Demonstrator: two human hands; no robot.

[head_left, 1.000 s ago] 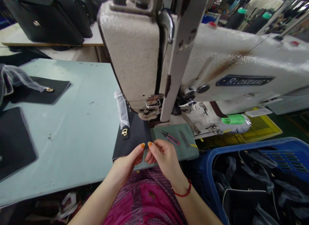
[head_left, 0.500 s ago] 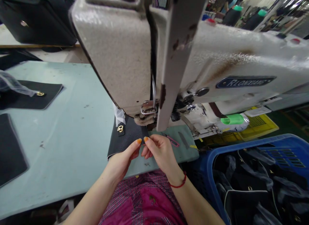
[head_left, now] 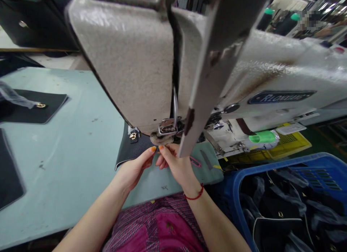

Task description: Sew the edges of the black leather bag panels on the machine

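A black leather panel (head_left: 130, 149) with a gold clasp (head_left: 133, 135) lies under the head of a sewing machine (head_left: 130, 64). My left hand (head_left: 138, 169) rests at the panel's near edge, thumb and fingers pinched together. Close beside it, below the needle area, my right hand (head_left: 176, 167) is also closed in a pinch, with a red string bracelet on the wrist. The thumbs point toward each other. What the fingertips hold is too small to make out. Just right of my right hand lies a pink-handled tool (head_left: 195, 161).
Black panels (head_left: 35, 113) lie on the pale green table (head_left: 73, 136) at left. A blue basket (head_left: 235, 194) of black pieces stands at right, before a yellow crate (head_left: 295, 143). A black bag (head_left: 40, 24) sits at the back left.
Both hands and the black panel have moved slightly forward, closer under the machine head. Less of the panel's white wrapping shows. The camera view has shifted a little.
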